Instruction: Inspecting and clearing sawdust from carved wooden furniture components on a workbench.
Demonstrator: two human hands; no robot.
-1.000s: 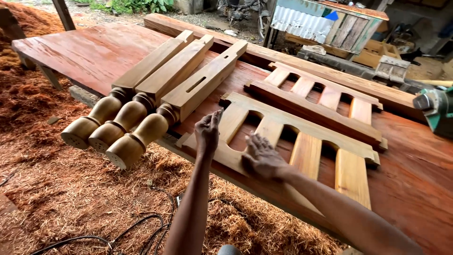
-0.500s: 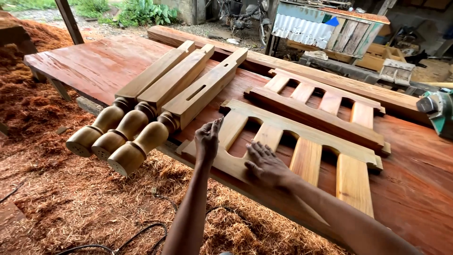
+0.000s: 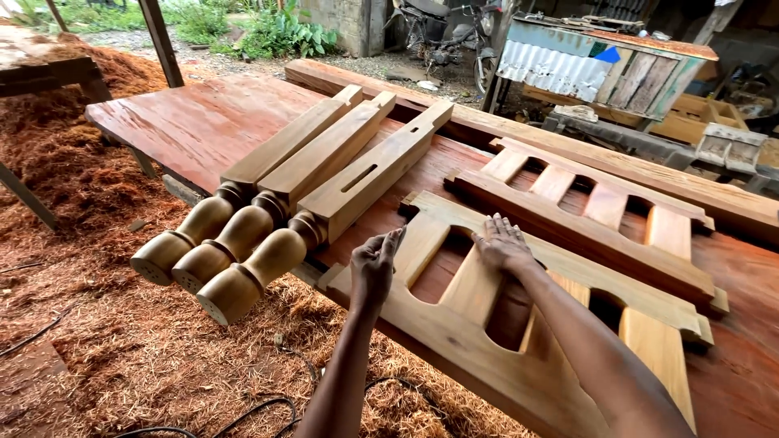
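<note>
A pale slatted wooden frame point(image 3: 454, 324) lies on the near edge of a wide reddish slab table point(image 3: 195, 122). My left hand point(image 3: 375, 268) is at the frame's left end, fingers curled around the end piece. Resting flat on the frame's far rail is my right hand point(image 3: 503, 243), its fingers spread. A second, darker slatted frame point(image 3: 584, 227) lies just beyond. To the left, three turned wooden legs point(image 3: 268, 251) lie side by side, their rounded feet overhanging the table edge.
Red-brown sawdust point(image 3: 97, 324) covers the ground, with a black cable point(image 3: 243, 410) lying on it near my left arm. A long plank point(image 3: 503, 130) runs along the table's far side. Behind it stand a box with corrugated sheet point(image 3: 568, 65) and a motorcycle point(image 3: 438, 32).
My right hand has slid from the frame's near side up to its far rail. My left hand's fingers, raised before, now curl on the frame's end. The view has shifted slightly.
</note>
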